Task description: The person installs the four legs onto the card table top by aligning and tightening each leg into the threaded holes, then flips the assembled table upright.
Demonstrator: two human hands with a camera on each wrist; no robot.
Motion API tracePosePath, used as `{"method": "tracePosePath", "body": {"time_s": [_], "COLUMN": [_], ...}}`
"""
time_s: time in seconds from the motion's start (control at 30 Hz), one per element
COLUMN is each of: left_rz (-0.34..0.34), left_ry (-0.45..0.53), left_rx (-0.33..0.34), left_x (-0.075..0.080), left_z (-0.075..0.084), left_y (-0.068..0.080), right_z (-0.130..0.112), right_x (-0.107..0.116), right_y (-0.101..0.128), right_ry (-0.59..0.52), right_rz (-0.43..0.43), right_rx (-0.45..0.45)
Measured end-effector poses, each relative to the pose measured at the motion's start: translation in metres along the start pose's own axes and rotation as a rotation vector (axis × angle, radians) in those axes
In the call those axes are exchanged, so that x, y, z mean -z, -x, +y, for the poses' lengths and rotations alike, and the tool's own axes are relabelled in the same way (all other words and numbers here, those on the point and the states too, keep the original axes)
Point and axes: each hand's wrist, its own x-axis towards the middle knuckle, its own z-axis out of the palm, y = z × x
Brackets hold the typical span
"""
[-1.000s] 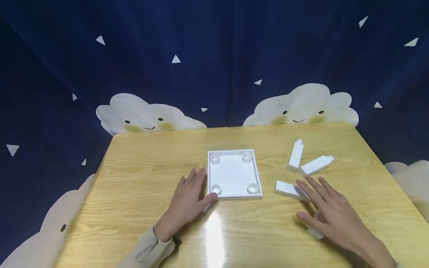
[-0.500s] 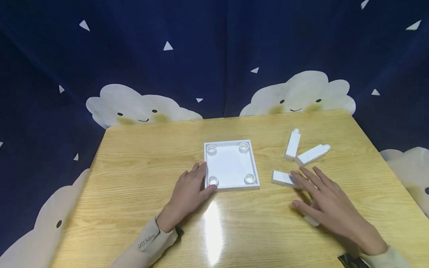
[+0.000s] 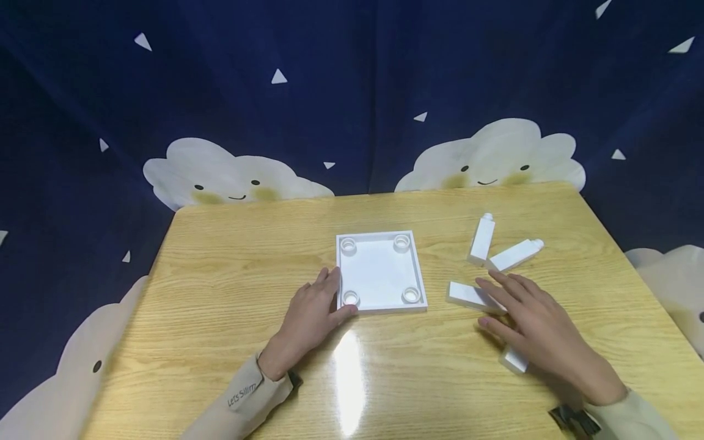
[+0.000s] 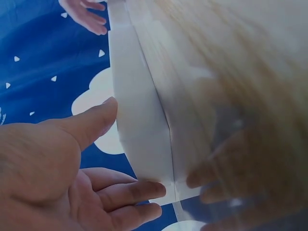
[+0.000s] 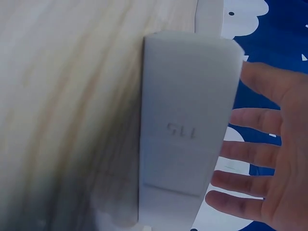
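The white square tray (image 3: 379, 273) has a raised rim and a ring-shaped socket in each corner. My left hand (image 3: 310, 311) holds its near left corner, thumb at the front and fingers along the left side. The left wrist view shows these fingers against the tray's white wall (image 4: 139, 106). My right hand (image 3: 536, 321) hovers with spread fingers above two white square-sided blocks. One block (image 3: 467, 294) lies crosswise beneath the fingertips; the other block (image 3: 515, 359) is mostly covered by the palm. In the right wrist view, a white block (image 5: 187, 115) bears a faint raised marking.
Two more white blocks, each with a round knob at one end, lie farther back on the right: one block (image 3: 481, 239) points away and the other block (image 3: 514, 255) slants right. Behind the wooden table (image 3: 236, 256) hangs a dark blue curtain (image 3: 341, 73) with cloud prints.
The head view has shifted a little. My left fingers have come in against the tray's left side. My right hand has moved slightly forward and left, leaving more of the nearest block in sight.
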Motion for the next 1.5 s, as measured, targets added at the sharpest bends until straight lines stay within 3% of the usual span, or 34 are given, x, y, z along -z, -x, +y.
{"method": "tracePosePath", "body": {"time_s": [0.3, 1.5], "left_rz": [-0.024, -0.018], "left_ry": [0.032, 0.023], "left_rx": [0.027, -0.003], "left_x": [0.0, 0.0], "left_z": [0.001, 0.004], "left_y": [0.002, -0.001], "right_z": [0.0, 0.007], "right_x": [-0.004, -0.02], "right_y": [-0.012, -0.027], "right_ry": [0.0, 0.054], "right_rz": [0.015, -0.013], "right_rx": [0.028, 0.067]}}
